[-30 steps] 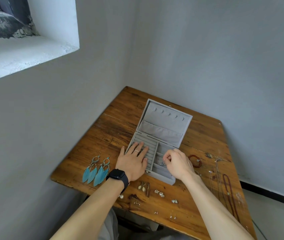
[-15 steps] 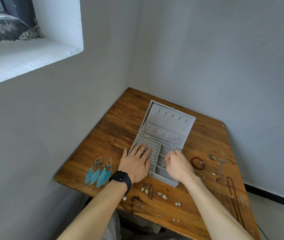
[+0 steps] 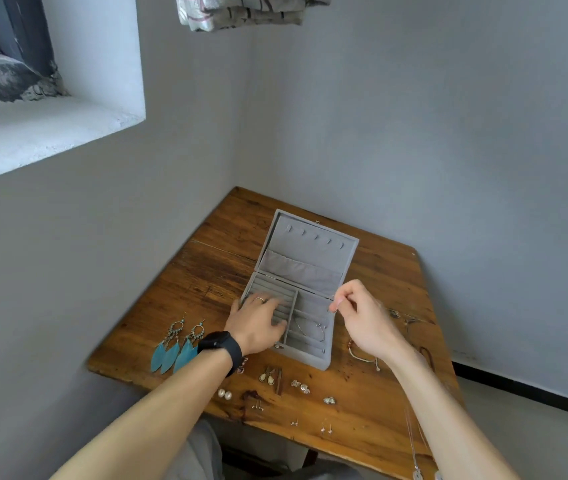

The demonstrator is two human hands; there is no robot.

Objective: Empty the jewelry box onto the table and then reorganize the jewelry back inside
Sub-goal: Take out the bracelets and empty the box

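The grey velvet jewelry box (image 3: 305, 358) lies open on the wooden table (image 3: 206, 271), its lid (image 3: 310, 251) leaning back. My left hand (image 3: 258, 323), with a ring and a black watch, rests flat on the ring rolls in the box's left half. A thin silver bracelet (image 3: 310, 329) lies in a right compartment. My right hand (image 3: 365, 320) hovers at the box's right edge, thumb and finger pinched on a tiny piece of jewelry (image 3: 335, 308) too small to identify.
Blue feather earrings (image 3: 175, 348) lie left of my wrist. Drop earrings (image 3: 267, 377), pearl studs (image 3: 224, 394) and several small studs (image 3: 300, 386) sit along the front edge. A beaded bracelet (image 3: 362, 355) and chains (image 3: 414, 441) lie at right. Walls close in behind and left.
My right hand has lifted out of the box's right compartments and moved right to its edge, uncovering the thin bracelet. My left hand stays on the ring rolls.
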